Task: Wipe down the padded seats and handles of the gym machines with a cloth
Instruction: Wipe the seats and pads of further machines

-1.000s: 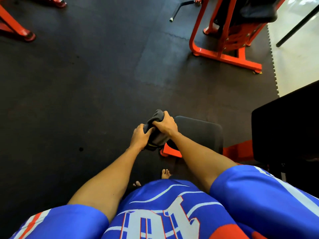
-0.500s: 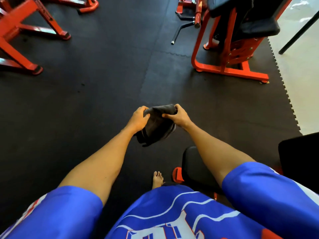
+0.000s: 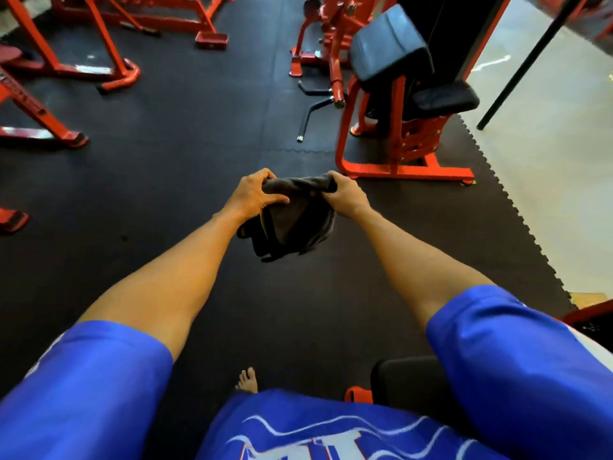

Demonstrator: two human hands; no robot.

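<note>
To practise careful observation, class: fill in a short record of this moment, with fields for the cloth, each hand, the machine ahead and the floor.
cloth: dark cloth, bunched, hanging between both hands, touching no pad
left hand: left hand grips the cloth's left end
right hand: right hand grips its right end
machine ahead: orange frame with a black padded seat and a sloped arm pad, apart from both hands
floor: black rubber mat, a bare foot on it
</note>
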